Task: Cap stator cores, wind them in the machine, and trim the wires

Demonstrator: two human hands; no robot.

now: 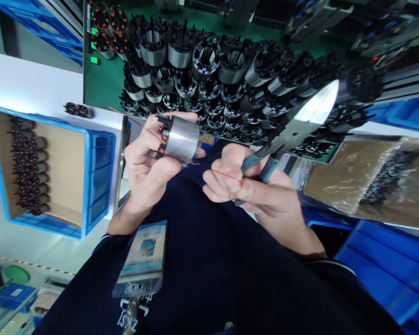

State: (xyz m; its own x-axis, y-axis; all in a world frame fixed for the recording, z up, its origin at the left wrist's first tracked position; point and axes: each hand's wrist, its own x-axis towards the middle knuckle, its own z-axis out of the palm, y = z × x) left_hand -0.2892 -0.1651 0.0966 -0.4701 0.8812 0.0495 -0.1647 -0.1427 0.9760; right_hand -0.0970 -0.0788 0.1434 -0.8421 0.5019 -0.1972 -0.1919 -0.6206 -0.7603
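Note:
My left hand [148, 160] grips a motor stator [182, 138], a silvery metal cylinder with black end parts and copper windings at its left end. Thin copper wire ends stick out near my fingers. In my right hand [251, 181] is a pair of scissors [288, 132] with grey-green handles, its blades pointing up and to the right. Those same fingers pinch a thin copper wire [226, 175]. The scissors are apart from the stator. Behind both hands, several rows of stators [209, 88] stand on a green work surface [106, 83].
At left, a blue crate [99, 163] lined with cardboard holds a column of wound stators [31, 167]. Two small stators [78, 110] lie beside it. A plastic-wrapped carton [349, 179] with dark parts is at right, above a blue bin [387, 270]. Machinery [310, 23] borders the far side.

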